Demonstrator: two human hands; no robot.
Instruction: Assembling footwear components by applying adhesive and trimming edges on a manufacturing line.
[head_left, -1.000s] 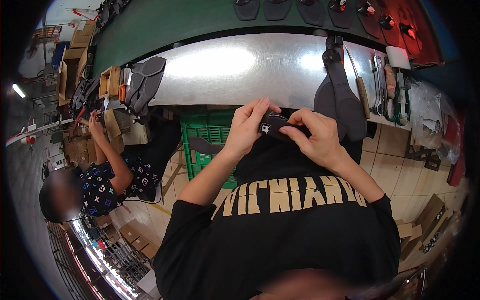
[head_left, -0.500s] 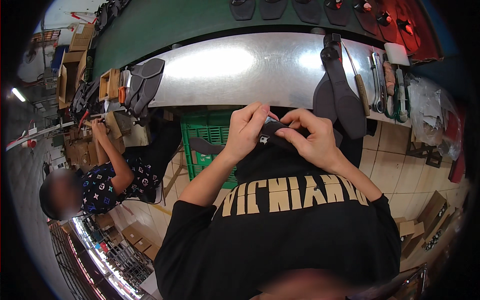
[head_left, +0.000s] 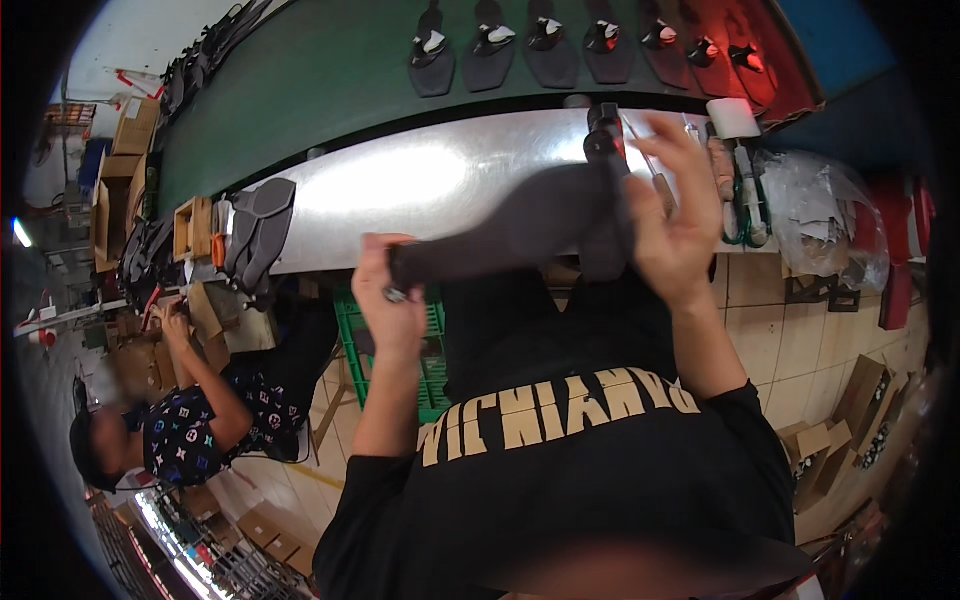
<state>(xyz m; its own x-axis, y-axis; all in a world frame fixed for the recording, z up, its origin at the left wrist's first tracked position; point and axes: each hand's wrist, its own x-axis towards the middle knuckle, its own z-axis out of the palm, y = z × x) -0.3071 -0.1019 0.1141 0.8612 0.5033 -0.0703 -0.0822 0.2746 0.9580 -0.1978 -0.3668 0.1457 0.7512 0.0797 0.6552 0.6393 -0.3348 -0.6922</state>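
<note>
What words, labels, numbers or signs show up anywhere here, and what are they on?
Black T-shirt: large cream block lettering; I won't copy it out.
Co-worker's dark shirt: multicoloured motifs, too small to read.
Dark shoe sole in the left hand: blurred, nothing readable.
Cardboard boxes: any print too small to read.

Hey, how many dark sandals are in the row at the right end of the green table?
7, side by side: the first sandal at left, then the second, third, fourth, fifth, sixth and, at far right, the seventh. More may be out of view.
</note>
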